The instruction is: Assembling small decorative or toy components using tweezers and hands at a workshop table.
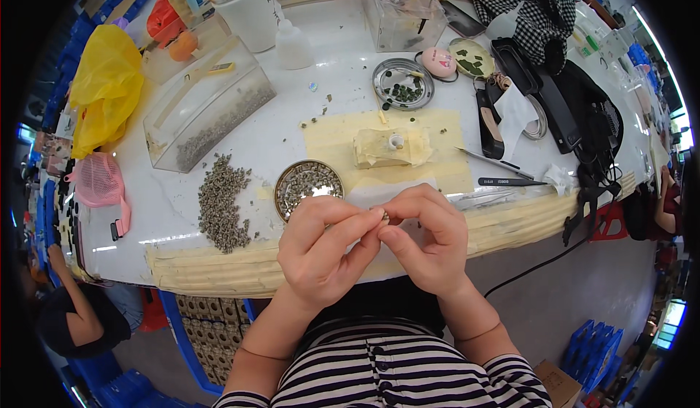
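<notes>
My left hand [321, 247] and my right hand [430, 240] meet fingertip to fingertip above the table's near edge. Between their pinched fingers sits a small pale part [384, 218], mostly covered, its kind too small to make out. Just behind my left hand lies a round dish [278, 193] of small grey-brown parts. A loose pile of similar small parts [222, 204] spreads to its left. Beyond my right hand, a block wrapped in cream masking tape [394, 153] carries a small white ring-like piece [396, 141] on top.
Tweezers [510, 182] and a pointed tool [496, 159] lie at right. Behind them are a round tin with dark green bits [403, 80], a pink egg-shaped device [439, 62] and black straps. A clear bin [211, 102], yellow bag [106, 87] and white bucket [248, 14] stand at left.
</notes>
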A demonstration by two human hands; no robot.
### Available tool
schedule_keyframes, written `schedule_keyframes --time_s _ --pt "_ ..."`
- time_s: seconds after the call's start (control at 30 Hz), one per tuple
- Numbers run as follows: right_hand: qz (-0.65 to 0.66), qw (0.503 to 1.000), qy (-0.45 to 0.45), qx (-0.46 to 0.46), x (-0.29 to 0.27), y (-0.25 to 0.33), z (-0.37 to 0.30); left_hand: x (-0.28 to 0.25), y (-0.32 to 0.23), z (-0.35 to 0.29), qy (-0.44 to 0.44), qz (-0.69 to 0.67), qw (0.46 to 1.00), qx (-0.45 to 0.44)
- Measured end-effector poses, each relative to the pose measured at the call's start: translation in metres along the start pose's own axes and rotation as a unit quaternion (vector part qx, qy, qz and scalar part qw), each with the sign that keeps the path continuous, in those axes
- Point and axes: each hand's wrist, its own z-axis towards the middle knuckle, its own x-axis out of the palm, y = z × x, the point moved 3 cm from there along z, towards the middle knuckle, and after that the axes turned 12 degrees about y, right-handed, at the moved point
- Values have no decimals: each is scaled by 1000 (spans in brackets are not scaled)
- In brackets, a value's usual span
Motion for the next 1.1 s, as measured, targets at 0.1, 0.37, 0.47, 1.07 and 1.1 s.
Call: schedule_keyframes --time_s 0.1,0.37,0.47,1.07,1.1 --pt "-25 999 -25 -2 -2 1 -2 1 1 0 4 6 1000 0" --pt "-126 988 -77 -49 2 7 -6 1 2 -2 -10 7 1000 -17" --pt "-138 983 -93 -75 4 12 -4 1 2 -2 -16 14 1000 -21" --pt "9 1000 -26 4 -1 -1 -4 0 1 -2 -14 3 1000 -11" --pt "-11 999 -41 -10 -1 1 -5 0 2 -2 -14 5 1000 -14"
